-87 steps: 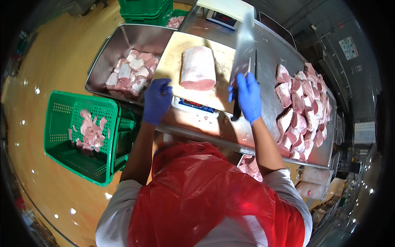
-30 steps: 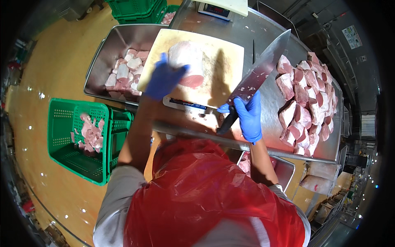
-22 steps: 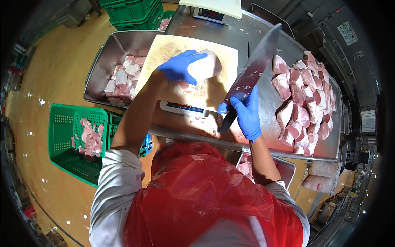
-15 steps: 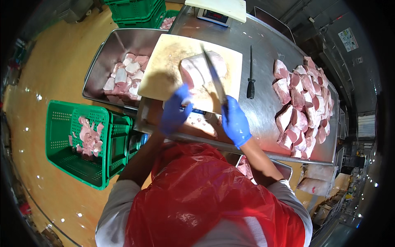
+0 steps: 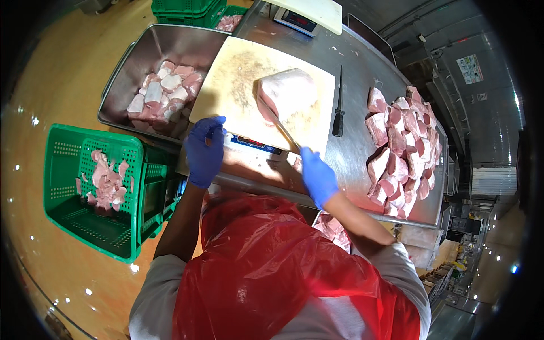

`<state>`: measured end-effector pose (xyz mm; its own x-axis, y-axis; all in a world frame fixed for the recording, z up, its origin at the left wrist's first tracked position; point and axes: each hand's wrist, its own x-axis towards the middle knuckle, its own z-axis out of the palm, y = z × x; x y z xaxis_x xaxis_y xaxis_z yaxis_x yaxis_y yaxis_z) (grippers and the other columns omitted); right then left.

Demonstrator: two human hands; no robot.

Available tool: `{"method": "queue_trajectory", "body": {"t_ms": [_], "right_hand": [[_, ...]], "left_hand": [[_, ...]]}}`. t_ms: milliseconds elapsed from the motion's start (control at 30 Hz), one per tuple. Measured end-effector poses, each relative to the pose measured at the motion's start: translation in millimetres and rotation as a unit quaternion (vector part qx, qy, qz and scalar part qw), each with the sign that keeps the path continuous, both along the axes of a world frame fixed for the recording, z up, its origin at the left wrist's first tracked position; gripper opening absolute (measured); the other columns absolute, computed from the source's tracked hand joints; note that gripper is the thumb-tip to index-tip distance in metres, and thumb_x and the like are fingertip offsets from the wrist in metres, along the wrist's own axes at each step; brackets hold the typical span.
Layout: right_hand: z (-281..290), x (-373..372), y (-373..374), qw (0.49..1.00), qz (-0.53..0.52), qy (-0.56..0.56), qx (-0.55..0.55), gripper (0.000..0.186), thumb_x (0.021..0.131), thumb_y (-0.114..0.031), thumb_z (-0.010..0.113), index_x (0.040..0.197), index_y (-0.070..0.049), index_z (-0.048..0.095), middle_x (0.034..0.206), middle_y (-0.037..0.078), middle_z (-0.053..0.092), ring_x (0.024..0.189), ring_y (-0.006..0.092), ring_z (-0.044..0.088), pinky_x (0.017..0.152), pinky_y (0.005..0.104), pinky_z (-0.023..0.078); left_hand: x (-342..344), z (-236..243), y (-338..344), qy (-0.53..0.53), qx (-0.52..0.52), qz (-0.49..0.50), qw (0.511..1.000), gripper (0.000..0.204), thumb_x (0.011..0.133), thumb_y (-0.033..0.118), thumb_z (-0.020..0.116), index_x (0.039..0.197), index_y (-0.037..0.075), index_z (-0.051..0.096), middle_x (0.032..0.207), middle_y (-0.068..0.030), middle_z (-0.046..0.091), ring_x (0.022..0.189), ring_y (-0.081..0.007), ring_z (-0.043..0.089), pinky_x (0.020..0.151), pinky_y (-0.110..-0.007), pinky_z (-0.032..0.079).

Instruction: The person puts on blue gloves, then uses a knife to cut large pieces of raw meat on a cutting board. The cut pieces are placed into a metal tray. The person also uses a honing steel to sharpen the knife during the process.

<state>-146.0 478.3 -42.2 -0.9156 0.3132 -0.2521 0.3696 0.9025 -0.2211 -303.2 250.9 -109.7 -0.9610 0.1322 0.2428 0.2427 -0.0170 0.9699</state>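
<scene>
My right hand (image 5: 319,177), in a blue glove, is closed around the handle of a knife (image 5: 288,135). The blade slants up to the left, its tip at the near left edge of a large pale piece of meat (image 5: 290,95). That piece lies on a white cutting board (image 5: 233,68) resting over a scale (image 5: 253,144). My left hand (image 5: 205,152), also blue-gloved, is just off the board's near left corner. Its fingers are bent but apart, and I see nothing held in them.
A metal tub (image 5: 126,85) of meat pieces stands left of the board. Nearer me is a green crate (image 5: 133,187) with trimmings. On the steel table (image 5: 354,173) lie a sharpening steel (image 5: 339,116) and a meat pile (image 5: 405,150). Another scale (image 5: 296,21) stands farther back.
My left hand has moved left, away from the meat. The knife has swung down from above the piece to its near left edge. The view has shifted slightly.
</scene>
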Motion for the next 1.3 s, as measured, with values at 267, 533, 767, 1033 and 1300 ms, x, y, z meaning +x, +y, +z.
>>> {"method": "queue_trajectory", "body": {"t_ms": [267,533,767,1033,1300], "right_hand": [[70,94,18,0.997,-0.011,-0.058,0.058,0.027,0.095,-0.007,0.047,0.121,-0.007,0.042,0.103,0.029,0.059,0.081,0.0494,0.066,0.067,0.0581,0.053],[27,-63,-33,0.990,-0.002,0.141,0.024,0.029,0.094,-0.012,0.052,0.120,-0.004,0.041,0.102,0.030,0.061,0.081,0.0474,0.067,0.069,0.0542,0.055],[31,-131,-55,0.996,0.009,0.089,0.021,0.023,0.097,-0.013,0.047,0.118,-0.003,0.043,0.101,0.031,0.063,0.087,0.0473,0.068,0.076,0.0531,0.056],[30,20,-22,0.986,-0.026,-0.139,0.084,0.024,0.095,-0.007,0.048,0.118,-0.007,0.042,0.101,0.031,0.064,0.088,0.0516,0.066,0.076,0.0552,0.055],[66,101,-3,0.995,-0.087,0.042,-0.007,0.016,0.099,-0.013,0.052,0.112,-0.006,0.044,0.092,0.031,0.062,0.083,0.0519,0.063,0.066,0.0588,0.049]], "left_hand": [[7,41,57,-0.013,-0.101,-0.045,0.994,0.030,0.088,0.015,0.073,0.112,-0.002,0.064,0.105,-0.0219,0.067,0.086,-0.0330,0.068,0.076,-0.038,0.056],[-24,-2,106,0.094,-0.110,0.002,0.989,0.010,0.076,0.006,0.072,0.070,0.002,0.065,0.064,-0.0131,0.061,0.060,-0.0247,0.062,0.061,-0.037,0.051],[-35,-33,87,-0.007,-0.051,-0.004,0.999,0.013,0.071,0.004,0.076,0.070,-0.002,0.065,0.061,-0.0093,0.063,0.056,-0.0123,0.056,0.057,-0.032,0.049],[-38,-12,68,-0.105,0.085,-0.017,0.991,0.011,0.073,0.004,0.075,0.071,0.000,0.065,0.066,-0.0062,0.067,0.060,-0.0114,0.060,0.058,-0.029,0.050],[-57,22,-169,0.022,-0.119,0.175,0.977,0.014,0.087,-0.002,0.067,0.077,0.005,0.060,0.072,0.0051,0.053,0.066,-0.0045,0.044,0.057,-0.025,0.037]]}}
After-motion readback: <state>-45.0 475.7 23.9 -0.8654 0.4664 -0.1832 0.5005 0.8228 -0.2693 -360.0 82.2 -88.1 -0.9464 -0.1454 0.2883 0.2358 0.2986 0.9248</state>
